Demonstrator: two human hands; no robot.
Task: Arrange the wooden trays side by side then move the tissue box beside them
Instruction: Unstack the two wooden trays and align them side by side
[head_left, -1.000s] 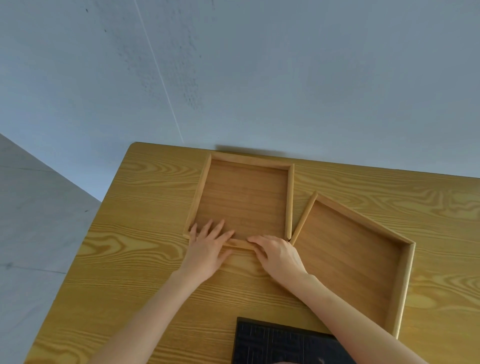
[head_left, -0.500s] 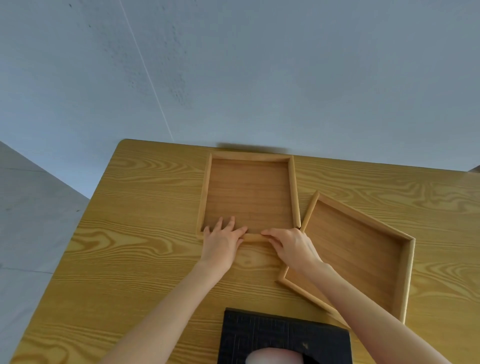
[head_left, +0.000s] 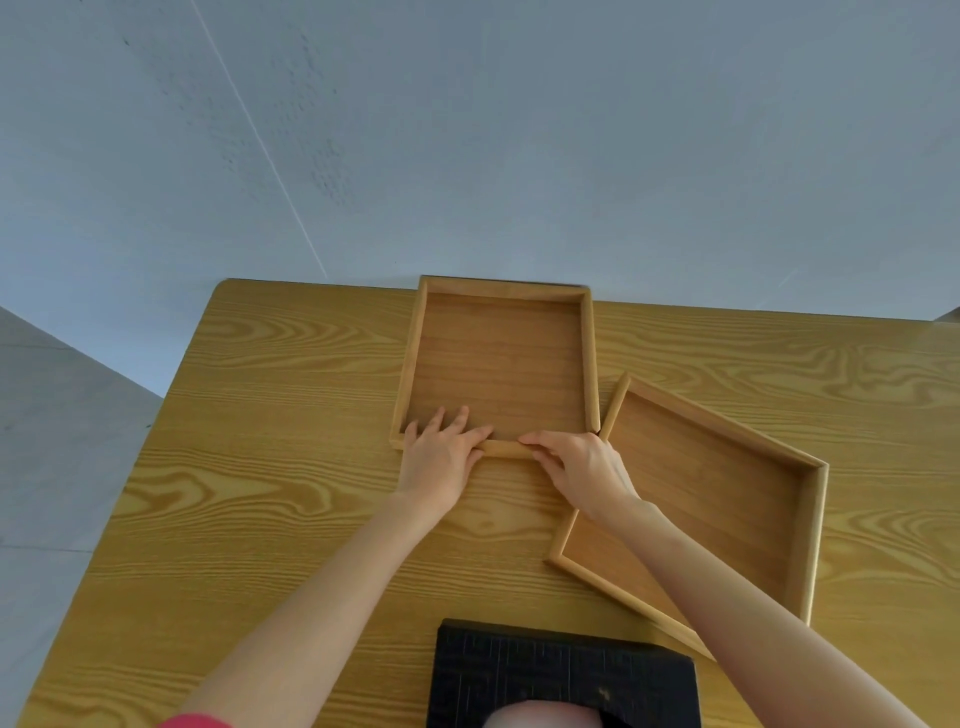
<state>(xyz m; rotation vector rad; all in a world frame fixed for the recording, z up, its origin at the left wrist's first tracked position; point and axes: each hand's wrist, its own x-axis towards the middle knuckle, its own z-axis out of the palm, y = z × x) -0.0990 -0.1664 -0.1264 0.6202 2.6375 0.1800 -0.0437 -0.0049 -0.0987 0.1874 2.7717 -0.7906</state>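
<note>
Two shallow wooden trays are seen on a yellow wood-grain table (head_left: 249, 467), viewed from overhead. The far tray (head_left: 498, 364) is set square to the table, its far rim at the table's far edge, against a grey wall (head_left: 519, 130). Its near rim is pressed by both hands: the left hand (head_left: 441, 457) is laid flat w/ fingers spread open, fingertips reaching over the rim onto the tray floor; the right hand (head_left: 582, 470) is held loosely curled, fingers extended along the rim's top, thumb on the rim's near side. No full grip is shown by either hand.

The second tray (head_left: 727, 493) is placed to the right & nearer, rotated at an angle; its left corner is seen touching or just beside the far tray's near-right corner. The right forearm is passed over its near-left part.

A black tissue box (head_left: 561, 675) w/ an embossed pattern is positioned at the near edge, btwn the forearms, apart from both trays; a pale tissue is visible at its opening. A pink sleeve edge (head_left: 195, 721) is visible at bottom left.
</note>
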